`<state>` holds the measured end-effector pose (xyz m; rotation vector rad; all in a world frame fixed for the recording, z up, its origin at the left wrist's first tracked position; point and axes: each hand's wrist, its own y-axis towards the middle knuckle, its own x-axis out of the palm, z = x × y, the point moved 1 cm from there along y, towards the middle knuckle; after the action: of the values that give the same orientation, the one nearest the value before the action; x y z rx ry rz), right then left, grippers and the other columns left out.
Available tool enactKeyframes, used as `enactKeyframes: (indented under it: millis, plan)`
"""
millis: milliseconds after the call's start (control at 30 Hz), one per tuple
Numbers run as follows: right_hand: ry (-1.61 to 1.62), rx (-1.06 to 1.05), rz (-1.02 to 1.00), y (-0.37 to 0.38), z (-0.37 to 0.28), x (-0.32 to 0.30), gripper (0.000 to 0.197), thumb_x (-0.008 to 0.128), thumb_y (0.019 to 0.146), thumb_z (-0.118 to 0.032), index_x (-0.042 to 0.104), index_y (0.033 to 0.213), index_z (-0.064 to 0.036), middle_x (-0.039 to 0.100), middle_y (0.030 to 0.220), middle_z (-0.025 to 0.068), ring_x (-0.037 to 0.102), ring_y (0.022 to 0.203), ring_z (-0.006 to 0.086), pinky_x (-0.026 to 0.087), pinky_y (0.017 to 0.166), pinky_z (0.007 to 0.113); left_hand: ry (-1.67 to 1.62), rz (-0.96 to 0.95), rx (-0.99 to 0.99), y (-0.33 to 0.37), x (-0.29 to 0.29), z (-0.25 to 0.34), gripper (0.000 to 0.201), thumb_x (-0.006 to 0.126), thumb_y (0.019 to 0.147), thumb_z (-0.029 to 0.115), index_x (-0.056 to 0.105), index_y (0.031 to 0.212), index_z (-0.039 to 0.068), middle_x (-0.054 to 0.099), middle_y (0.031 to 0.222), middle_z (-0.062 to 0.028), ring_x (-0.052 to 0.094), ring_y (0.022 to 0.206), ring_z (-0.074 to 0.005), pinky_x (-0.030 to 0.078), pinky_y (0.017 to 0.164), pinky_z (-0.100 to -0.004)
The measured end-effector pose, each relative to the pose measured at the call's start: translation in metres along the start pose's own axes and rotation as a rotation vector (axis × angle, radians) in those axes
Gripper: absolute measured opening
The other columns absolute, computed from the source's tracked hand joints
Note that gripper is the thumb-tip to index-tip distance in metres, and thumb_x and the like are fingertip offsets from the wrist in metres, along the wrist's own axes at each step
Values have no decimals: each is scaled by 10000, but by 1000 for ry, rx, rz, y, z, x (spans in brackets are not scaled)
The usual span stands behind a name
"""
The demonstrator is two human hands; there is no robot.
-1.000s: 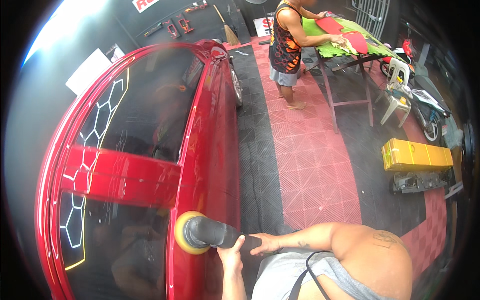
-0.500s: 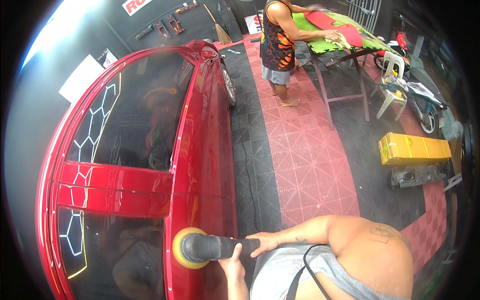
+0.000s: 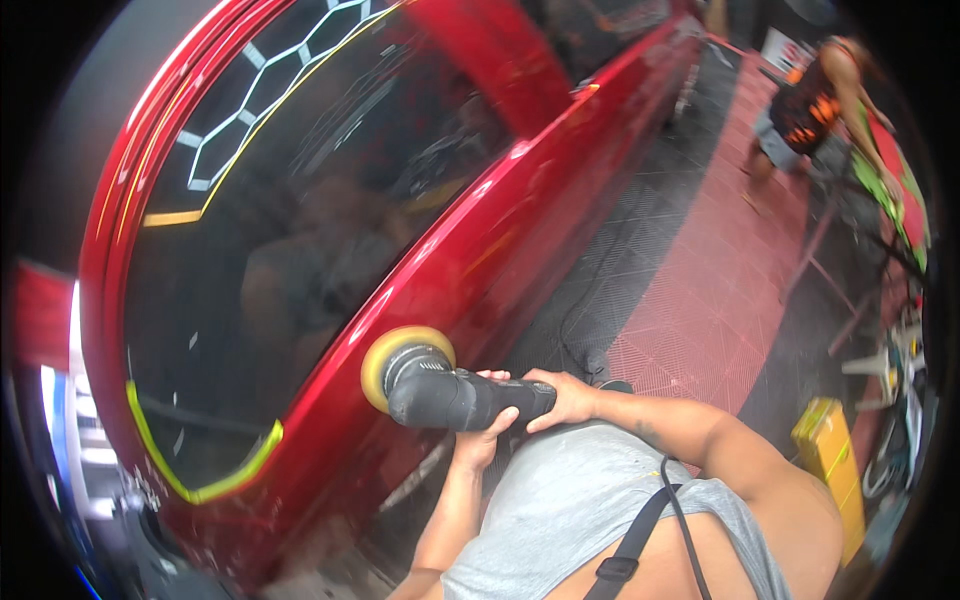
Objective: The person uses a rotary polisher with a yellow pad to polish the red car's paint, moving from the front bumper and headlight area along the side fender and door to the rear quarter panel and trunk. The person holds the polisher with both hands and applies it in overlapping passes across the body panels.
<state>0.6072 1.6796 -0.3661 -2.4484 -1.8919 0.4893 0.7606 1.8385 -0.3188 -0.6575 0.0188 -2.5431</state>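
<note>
Both of my hands are on a black power polisher with a round yellow pad. My left hand is wrapped under its body from below. Around the rear end of its handle, closer to my body, my right hand is closed. The pad lies at the glossy red car door, just below the window's lower edge; whether it presses on the paint I cannot tell. Above it is the dark window, edged in part with yellow-green tape.
A cord runs over the black and red floor tiles. At the far right another person leans over a table with a green cover. A yellow box stands to my right.
My view has turned left, toward the taped end of the window. The polisher has moved along the door, away from the pillar, with both hands still holding it.
</note>
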Motion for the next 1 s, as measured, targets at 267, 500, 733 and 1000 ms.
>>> enactKeyframes:
  millis: [267, 500, 733, 1000]
  plan:
    - [-210, 36, -140, 14, -49, -18, 982, 991, 669, -586, 572, 1423, -114, 769, 1227, 203, 742, 1162, 419, 583, 1013, 520, -63, 43, 145, -16, -1, 22, 777, 905, 804, 29, 514, 1470, 116, 605, 1404, -90, 551, 1418, -280, 435, 1244, -520]
    - [-108, -69, 0, 18, 1, -108, 945, 1006, 685, -513, 589, 1424, -97, 763, 1244, 194, 747, 1171, 377, 580, 1030, 471, 45, -15, 131, 71, 66, -1, 772, 895, 846, 8, 498, 1504, 89, 607, 1426, -93, 564, 1408, -248, 472, 1212, -462]
    - [83, -41, 115, 2, 65, -272, 826, 1017, 705, -359, 608, 1363, -73, 714, 1231, 101, 670, 1155, 214, 539, 1025, 396, 151, -37, 30, 214, 189, -47, 782, 947, 846, 110, 537, 1507, 33, 650, 1441, -114, 616, 1360, -239, 502, 1182, -437]
    - [30, 51, 40, -23, 32, -385, 828, 1017, 690, -444, 637, 1317, -59, 711, 1194, 87, 672, 1112, 201, 545, 984, 385, -59, 24, -78, 262, 273, -45, 648, 929, 877, 166, 602, 1428, 67, 644, 1388, -84, 611, 1319, -227, 486, 1173, -443]
